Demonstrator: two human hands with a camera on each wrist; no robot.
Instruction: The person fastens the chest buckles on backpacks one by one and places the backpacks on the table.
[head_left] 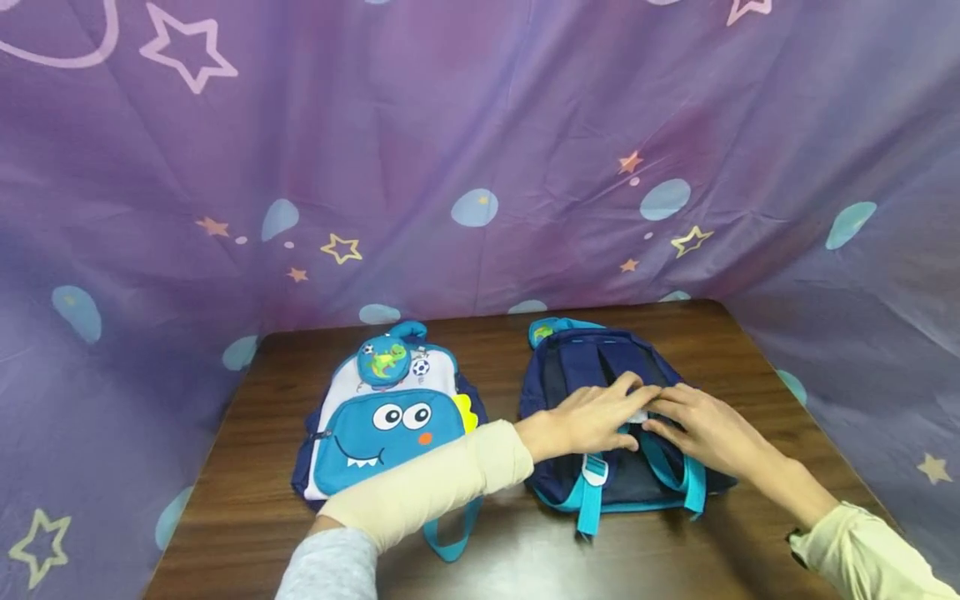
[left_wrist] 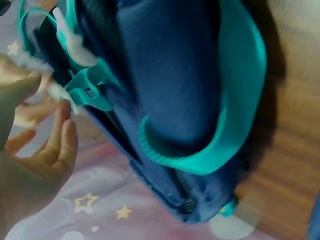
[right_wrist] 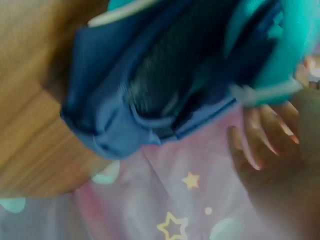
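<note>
A navy backpack point(head_left: 581, 362) lies on its front, its padded shoulder straps and teal webbing facing up. Over its lower back both hands meet at a white plastic buckle point(head_left: 637, 416). My left hand point(head_left: 588, 421) reaches in from the left and pinches the buckle with its fingertips. From the right, my right hand point(head_left: 708, 425) pinches at the same buckle, its fingers touching those of the left. The left wrist view shows the white buckle point(left_wrist: 62, 95) beside teal webbing point(left_wrist: 92, 90). In the blurred right wrist view, a white bar point(right_wrist: 265, 94) crosses a teal strap by the right fingers.
Left of the navy backpack, a second backpack point(head_left: 390, 433) with a blue cartoon face lies face up, its lower part under the left forearm. A round teal pouch point(head_left: 384, 361) sits near its top. Purple star-patterned cloth point(head_left: 420, 167) surrounds the brown wooden table point(head_left: 517, 550).
</note>
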